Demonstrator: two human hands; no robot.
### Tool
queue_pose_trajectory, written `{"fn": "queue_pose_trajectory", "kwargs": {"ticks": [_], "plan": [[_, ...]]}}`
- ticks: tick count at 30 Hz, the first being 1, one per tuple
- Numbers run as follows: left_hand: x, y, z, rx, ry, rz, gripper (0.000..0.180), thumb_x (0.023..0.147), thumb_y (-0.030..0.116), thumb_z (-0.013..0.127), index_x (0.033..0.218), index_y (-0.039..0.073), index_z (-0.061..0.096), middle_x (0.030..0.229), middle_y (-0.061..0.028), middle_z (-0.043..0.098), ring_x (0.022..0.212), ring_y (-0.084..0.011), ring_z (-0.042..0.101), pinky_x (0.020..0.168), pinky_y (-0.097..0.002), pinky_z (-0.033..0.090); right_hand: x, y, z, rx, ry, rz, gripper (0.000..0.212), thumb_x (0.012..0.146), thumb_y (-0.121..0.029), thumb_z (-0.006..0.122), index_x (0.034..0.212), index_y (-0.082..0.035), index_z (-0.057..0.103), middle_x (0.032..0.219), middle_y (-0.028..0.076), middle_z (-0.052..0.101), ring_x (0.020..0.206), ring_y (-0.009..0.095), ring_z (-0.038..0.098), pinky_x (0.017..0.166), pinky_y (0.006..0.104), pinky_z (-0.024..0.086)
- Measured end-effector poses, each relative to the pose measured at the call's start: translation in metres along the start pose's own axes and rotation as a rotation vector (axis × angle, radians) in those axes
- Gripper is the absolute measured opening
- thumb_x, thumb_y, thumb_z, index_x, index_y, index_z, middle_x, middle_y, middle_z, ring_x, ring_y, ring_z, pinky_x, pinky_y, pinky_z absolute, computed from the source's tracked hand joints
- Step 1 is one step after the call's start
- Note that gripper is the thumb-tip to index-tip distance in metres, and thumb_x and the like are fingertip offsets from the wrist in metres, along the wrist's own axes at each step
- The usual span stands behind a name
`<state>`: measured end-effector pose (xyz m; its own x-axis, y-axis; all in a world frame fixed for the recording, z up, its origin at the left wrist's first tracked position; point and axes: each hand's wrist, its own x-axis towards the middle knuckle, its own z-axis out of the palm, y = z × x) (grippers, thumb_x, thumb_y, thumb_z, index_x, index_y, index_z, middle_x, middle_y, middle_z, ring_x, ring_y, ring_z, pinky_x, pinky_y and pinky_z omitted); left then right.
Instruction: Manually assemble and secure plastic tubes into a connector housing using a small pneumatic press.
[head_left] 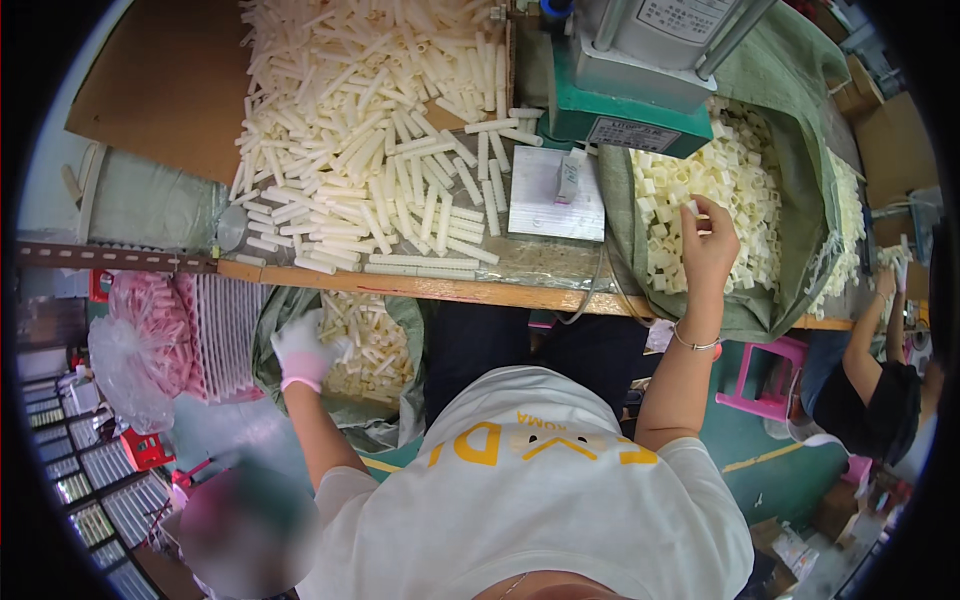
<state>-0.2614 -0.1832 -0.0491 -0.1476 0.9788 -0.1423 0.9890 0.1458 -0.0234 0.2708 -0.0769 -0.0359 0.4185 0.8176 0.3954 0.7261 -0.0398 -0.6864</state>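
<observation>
My right hand (710, 245) is raised over the green woven sack (815, 170) on the right of the table. Its thumb and fingers pinch a small cream-white piece (692, 207), like the many short cut tube pieces (655, 255) that fill this sack. Down at the left, my left hand (300, 352), in a white glove with a pink cuff, is at the mouth of another green sack (268, 345). Longer, cream tube pieces (368, 345) lie in that one. Motion smears the gloved fingers, so whether they hold anything is unclear.
Cream ribbed tubes (350, 130) are heaped across the table, beside a light metal plate (540, 215) bearing a small labelled block. A green and grey press (630, 105) rises behind. Pink bundled tubes (150, 335) stand left. Another person (875, 380) works at far right, near a pink stool (768, 385).
</observation>
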Motion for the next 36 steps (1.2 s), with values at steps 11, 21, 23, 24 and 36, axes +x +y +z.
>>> {"fn": "queue_pose_trajectory", "kwargs": {"ticks": [11, 21, 23, 24, 36], "plan": [[0.149, 0.142, -0.061, -0.136, 0.336, 0.944, 0.009, 0.079, 0.014, 0.062, 0.087, 0.013, 0.067, 0.080, -0.0081, 0.064, 0.077, -0.0316, 0.060, 0.070, -0.0419, 0.046, -0.010, -0.038, -0.002, 0.824, -0.201, 0.290, 0.023, 0.089, -0.002, 0.059, 0.112, 0.003, 0.061, 0.096, 0.008, 0.063, 0.088, 0.018, 0.066, 0.067, 0.0260, 0.057], [0.146, 0.159, -0.025, -0.557, -0.045, 0.248, 0.047, 0.072, 0.038, 0.075, 0.108, 0.011, 0.062, 0.082, -0.0103, 0.067, 0.079, -0.0300, 0.065, 0.072, -0.0392, 0.050, -0.020, -0.066, 0.054, 0.991, -0.366, 0.241, 0.022, 0.086, 0.001, 0.062, 0.107, 0.005, 0.059, 0.098, 0.009, 0.067, 0.089, 0.016, 0.066, 0.073, 0.0234, 0.054], [0.144, 0.156, -0.023, -0.793, -0.028, 0.171, 0.046, 0.073, 0.037, 0.074, 0.109, 0.011, 0.063, 0.083, -0.0095, 0.068, 0.080, -0.0297, 0.065, 0.074, -0.0387, 0.050, -0.022, -0.068, 0.067, 0.795, -0.310, 0.105, 0.020, 0.083, 0.001, 0.065, 0.102, 0.004, 0.061, 0.095, 0.010, 0.068, 0.084, 0.015, 0.067, 0.070, 0.0241, 0.055], [0.141, 0.158, -0.022, -0.656, -0.040, 0.185, 0.043, 0.074, 0.038, 0.072, 0.107, 0.011, 0.065, 0.084, -0.0098, 0.068, 0.080, -0.0287, 0.065, 0.074, -0.0382, 0.050, -0.023, -0.069, 0.067, 0.798, -0.308, 0.108, 0.020, 0.083, 0.001, 0.065, 0.102, 0.004, 0.061, 0.095, 0.010, 0.068, 0.084, 0.015, 0.067, 0.070, 0.0241, 0.055], [0.107, 0.215, -0.077, -0.131, -0.262, 0.299, 0.042, 0.075, 0.050, 0.068, 0.083, 0.008, 0.069, 0.073, -0.0153, 0.065, 0.073, -0.0325, 0.064, 0.067, -0.0401, 0.049, -0.027, -0.075, 0.069, 0.374, -0.242, -0.176, 0.019, 0.080, 0.000, 0.065, 0.099, 0.003, 0.061, 0.090, 0.017, 0.065, 0.076, 0.028, 0.067, 0.066, 0.0332, 0.056]]}}
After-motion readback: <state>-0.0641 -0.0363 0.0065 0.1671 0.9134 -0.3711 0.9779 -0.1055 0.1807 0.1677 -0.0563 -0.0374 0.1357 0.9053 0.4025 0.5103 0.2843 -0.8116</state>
